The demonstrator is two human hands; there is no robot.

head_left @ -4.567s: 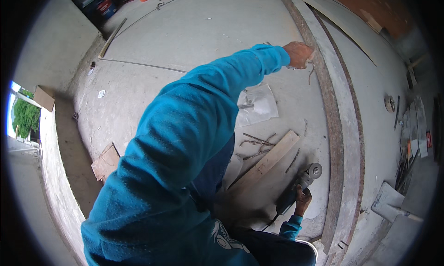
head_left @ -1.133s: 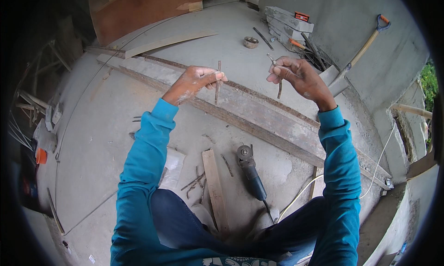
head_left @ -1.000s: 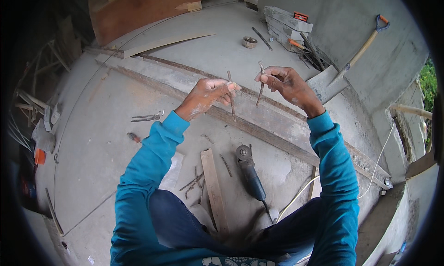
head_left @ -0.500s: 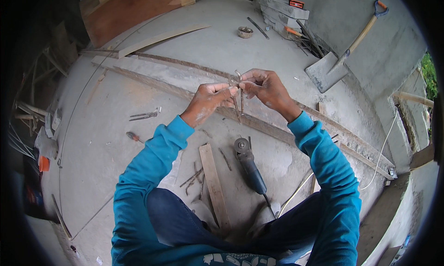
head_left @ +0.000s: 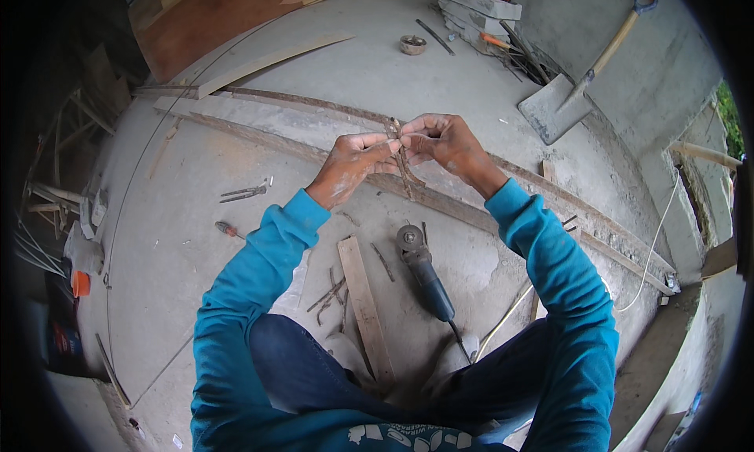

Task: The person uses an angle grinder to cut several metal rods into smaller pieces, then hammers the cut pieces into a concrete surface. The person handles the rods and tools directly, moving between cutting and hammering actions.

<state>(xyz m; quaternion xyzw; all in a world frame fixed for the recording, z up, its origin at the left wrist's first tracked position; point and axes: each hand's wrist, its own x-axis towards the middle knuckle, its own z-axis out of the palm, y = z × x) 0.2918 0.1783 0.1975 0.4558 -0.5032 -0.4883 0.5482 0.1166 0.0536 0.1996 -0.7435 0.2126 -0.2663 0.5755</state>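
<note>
Over the long wooden form with concrete in it [head_left: 271, 138], my two hands meet, fingertips almost touching. Both pinch thin, rusty bent steel rods [head_left: 407, 175] whose ends hang below the fingers and stick up above them. My left hand [head_left: 349, 168] has its thumb and forefinger closed on the rods from the left. My right hand [head_left: 449, 147] closes on them from the right, thumb against fingers. Where the rods cross, the fingers partly hide them, so I cannot tell whether they are joined.
On the floor before me lie an angle grinder [head_left: 424, 270], a wooden strip [head_left: 364, 307] and several short rods [head_left: 330, 296]. Pincers [head_left: 244, 193] and a screwdriver [head_left: 228, 230] lie to the left. A shovel [head_left: 559, 110] leans on the right wall; a bowl [head_left: 412, 44] stands farther back.
The rods have turned between my fingers; their hanging ends, apart before, now lie closer together and cross. Both hands stay in nearly the same place. The view has shifted slightly.
</note>
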